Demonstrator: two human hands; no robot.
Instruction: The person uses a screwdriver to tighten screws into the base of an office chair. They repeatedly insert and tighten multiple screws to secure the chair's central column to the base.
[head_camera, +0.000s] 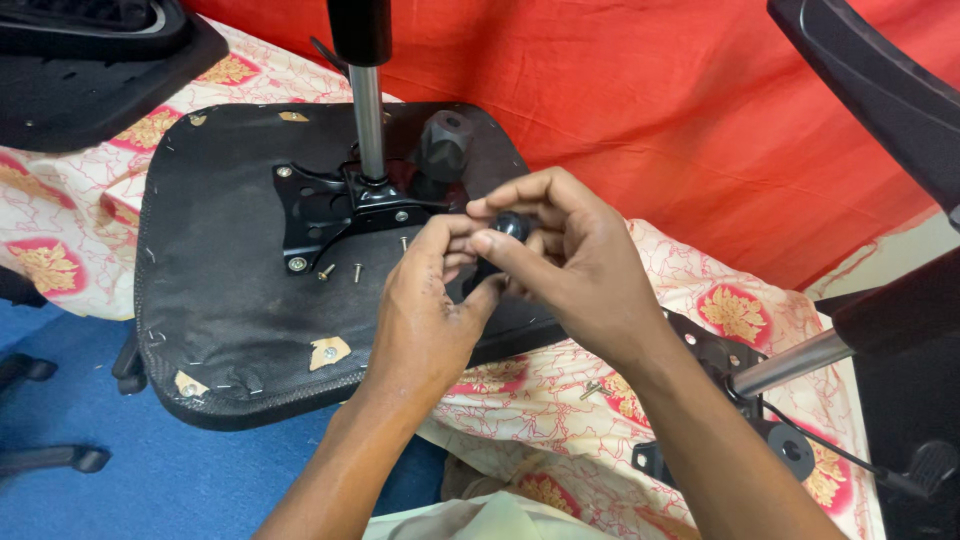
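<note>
Access over the seat underside: partly obstructed

Central passage is blocked by the gas-lift column and mounting plate; open room is left along the seat base left edge.

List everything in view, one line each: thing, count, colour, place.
chair seat: 1, black, upside down, centre left
mounting plate: 1, black, on the seat
gas cylinder: 1, silver, upright from the plate
loose screws: at least 3, metal, beside the plate
patterned cloth: 1, cream and red, under everything
red cloth: 1, behind
second mechanism: 1, black, right
small knob: 1, black, between both hands
left hand: 1
right hand: 1
</note>
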